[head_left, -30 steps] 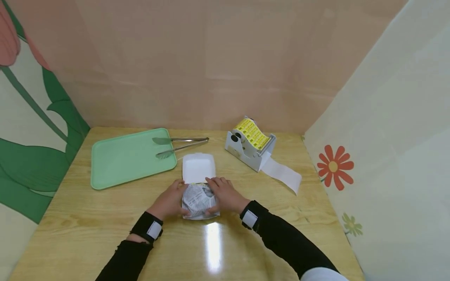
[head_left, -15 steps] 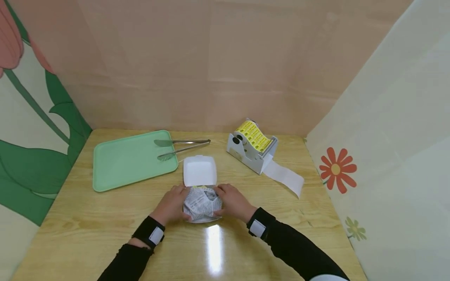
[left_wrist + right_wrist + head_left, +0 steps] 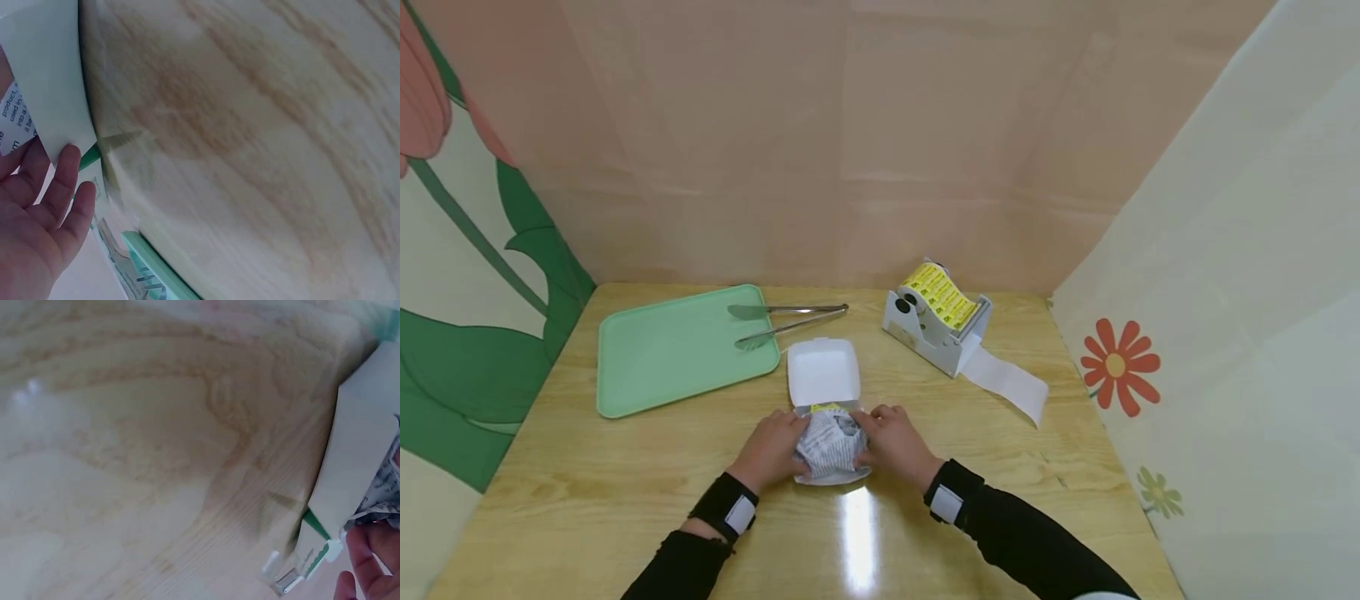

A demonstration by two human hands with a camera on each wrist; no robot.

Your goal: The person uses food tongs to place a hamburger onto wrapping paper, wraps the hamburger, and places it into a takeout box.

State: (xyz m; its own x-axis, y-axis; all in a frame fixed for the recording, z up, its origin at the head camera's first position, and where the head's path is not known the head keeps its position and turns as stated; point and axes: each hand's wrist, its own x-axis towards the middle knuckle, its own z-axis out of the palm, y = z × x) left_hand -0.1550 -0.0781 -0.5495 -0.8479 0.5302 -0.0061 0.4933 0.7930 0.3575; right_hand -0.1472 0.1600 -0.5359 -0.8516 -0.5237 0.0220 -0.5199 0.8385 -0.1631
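Note:
A small white hinged takeaway box (image 3: 823,372) stands with its lid folded back, away from the person. In its base sits a rounded bundle wrapped in newsprint-patterned paper (image 3: 829,446), its contents hidden. The left hand (image 3: 772,450) holds the bundle's left side, thumb toward the front. From the opposite side the right hand (image 3: 897,446) grips it, fingertips at the rear corner. In the left wrist view, the outer fingers (image 3: 65,181) rest along the box's outer wall (image 3: 53,81). The right wrist view shows fingers at the crumpled paper edge (image 3: 378,512) inside the box wall (image 3: 356,450).
A green tray (image 3: 662,354) lies at the back left, with metal tongs (image 3: 797,312) overhanging its right end. Toward the back right stands a label dispenser (image 3: 936,321) holding a yellow label roll, a white backing strip (image 3: 1007,383) trailing onto the wooden table (image 3: 587,500).
Both hands have drawn inward around the bundle, which now looks narrower and sits farther from the hinge. More of the yellow patch behind it shows. The whole view has shifted slightly.

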